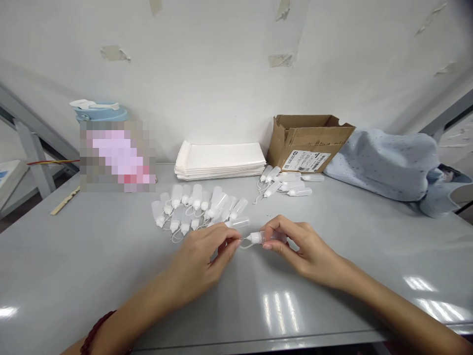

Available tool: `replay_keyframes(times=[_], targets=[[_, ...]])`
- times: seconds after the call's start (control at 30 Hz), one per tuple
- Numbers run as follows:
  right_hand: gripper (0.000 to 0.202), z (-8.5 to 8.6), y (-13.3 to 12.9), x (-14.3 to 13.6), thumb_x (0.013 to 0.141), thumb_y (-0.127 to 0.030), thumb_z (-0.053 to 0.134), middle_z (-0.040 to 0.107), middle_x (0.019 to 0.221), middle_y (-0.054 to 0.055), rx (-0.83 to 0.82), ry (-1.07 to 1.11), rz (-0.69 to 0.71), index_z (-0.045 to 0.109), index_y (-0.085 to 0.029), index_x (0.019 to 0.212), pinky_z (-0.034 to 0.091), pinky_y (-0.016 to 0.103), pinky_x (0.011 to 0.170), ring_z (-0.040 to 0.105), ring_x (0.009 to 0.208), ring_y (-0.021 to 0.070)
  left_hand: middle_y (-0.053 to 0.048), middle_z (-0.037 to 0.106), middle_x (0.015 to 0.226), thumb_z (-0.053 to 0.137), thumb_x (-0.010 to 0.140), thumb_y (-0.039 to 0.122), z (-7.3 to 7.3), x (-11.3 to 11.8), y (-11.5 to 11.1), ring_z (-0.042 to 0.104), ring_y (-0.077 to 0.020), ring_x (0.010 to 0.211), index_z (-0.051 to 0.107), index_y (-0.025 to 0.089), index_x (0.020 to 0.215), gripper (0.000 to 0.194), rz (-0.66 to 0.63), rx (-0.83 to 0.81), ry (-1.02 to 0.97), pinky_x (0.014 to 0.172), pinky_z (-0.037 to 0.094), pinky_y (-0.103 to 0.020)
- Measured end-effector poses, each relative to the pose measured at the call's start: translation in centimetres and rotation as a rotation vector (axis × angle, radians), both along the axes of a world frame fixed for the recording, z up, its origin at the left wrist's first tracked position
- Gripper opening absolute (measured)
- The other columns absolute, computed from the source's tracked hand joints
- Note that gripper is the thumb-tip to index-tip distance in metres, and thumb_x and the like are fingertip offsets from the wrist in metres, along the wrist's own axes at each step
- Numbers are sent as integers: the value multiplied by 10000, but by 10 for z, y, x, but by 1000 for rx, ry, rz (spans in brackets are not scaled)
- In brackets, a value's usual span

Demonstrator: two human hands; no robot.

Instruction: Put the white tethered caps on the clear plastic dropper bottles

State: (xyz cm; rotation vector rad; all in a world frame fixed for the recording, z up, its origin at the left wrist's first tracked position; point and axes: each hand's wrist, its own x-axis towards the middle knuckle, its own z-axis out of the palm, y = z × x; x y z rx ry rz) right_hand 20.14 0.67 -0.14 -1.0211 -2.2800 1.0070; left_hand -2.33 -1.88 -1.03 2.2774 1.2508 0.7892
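My right hand (295, 246) is closed around a small translucent plastic bottle (256, 238) with a white neck, lying sideways with its tip toward the left. At that tip, my left hand (218, 251) pinches the small cap on the end of the bottle's white strap; the cap is mostly hidden by the fingers. Beyond my left hand lies a cluster of similar bottles (197, 197) with looped straps. A second, smaller group of bottles (284, 185) rests in front of the cardboard box.
On the grey table (111, 266), a stack of white paper sheets (221, 159) sits by the wall. An open cardboard box (310, 148) stands right of it, beside a light blue cloth (388, 162). At the back left are a blue container (101, 114) and a blurred pink item (118, 153).
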Motion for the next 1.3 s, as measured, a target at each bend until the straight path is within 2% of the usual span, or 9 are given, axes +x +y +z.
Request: replay_keyframes(times=[0.47, 0.67, 0.77, 0.87, 0.93, 1.03, 1.1, 1.2, 1.3], targets=[[96, -10, 0, -4, 888, -111, 439, 557, 738, -31, 74, 63, 59, 475, -197, 863, 360, 186, 554, 471, 589, 73, 22, 548, 677, 437, 896, 127, -11, 4, -1, 485, -93, 590, 573, 176, 883, 145, -67, 97, -45, 555, 366, -205], [38, -11, 2, -6, 896, -236, 482, 588, 760, -4, 85, -8, 29, 482, -200, 905, 387, 200, 512, 502, 594, 102, 38, 520, 631, 451, 867, 114, -1, 0, 1, 462, -83, 548, 567, 174, 816, 141, -69, 123, 34, 539, 362, -201], [214, -12, 18, -1, 877, -304, 523, 623, 941, 61, 209, -11, -44, 473, -192, 1052, 475, 259, 624, 574, 753, 155, 42, 530, 608, 484, 842, 118, 12, -15, 6, 466, -73, 526, 571, 168, 766, 125, 47, 255, 41, 522, 360, -187], [283, -18, 45, 11, 892, -278, 495, 611, 1075, 105, 427, -87, -232, 456, -194, 1159, 498, 341, 728, 589, 913, 216, 47, 525, 562, 524, 807, 134, 21, -34, 15, 458, -72, 496, 571, 166, 707, 115, 367, 449, 67, 500, 344, -184], [273, -24, 63, 21, 896, -192, 453, 592, 1130, 132, 600, -172, -270, 471, -175, 1167, 468, 408, 841, 545, 1050, 259, 44, 511, 541, 519, 793, 145, 23, -43, 22, 446, -82, 488, 560, 170, 675, 128, 499, 457, 122, 484, 327, -192], [308, -32, 83, 30, 872, -81, 408, 606, 1123, 149, 741, -322, -230, 506, -131, 1159, 447, 432, 881, 533, 1050, 274, 41, 493, 524, 504, 786, 187, 23, -47, 29, 380, -91, 444, 518, 179, 623, 163, 503, 315, 301, 443, 262, -214], [324, -34, 91, 33, 846, -35, 404, 617, 1108, 151, 786, -407, -209, 541, -110, 1129, 443, 423, 880, 524, 1040, 277, 50, 379, 449, 501, 797, 252, 25, -45, 32, 275, -86, 410, 388, 179, 514, 313, 476, 259, 373, 427, 197, -230], [345, -32, 99, 31, 810, 15, 399, 649, 1034, 129, 789, -492, -171, 583, -105, 1077, 445, 388, 844, 523, 983, 264, 53, 159, 436, 469, 821, 299, 31, -41, 37, 147, -85, 428, 156, 175, 503, 463, 498, 317, 305, 436, 136, -252], [358, -27, 105, 26, 787, 42, 402, 667, 962, 101, 776, -519, -128, 605, -116, 1037, 438, 347, 801, 522, 922, 243, 51, 122, 470, 452, 823, 260, 34, -39, 46, 126, -85, 446, 113, 178, 541, 449, 501, 381, 224, 444, 126, -262]])
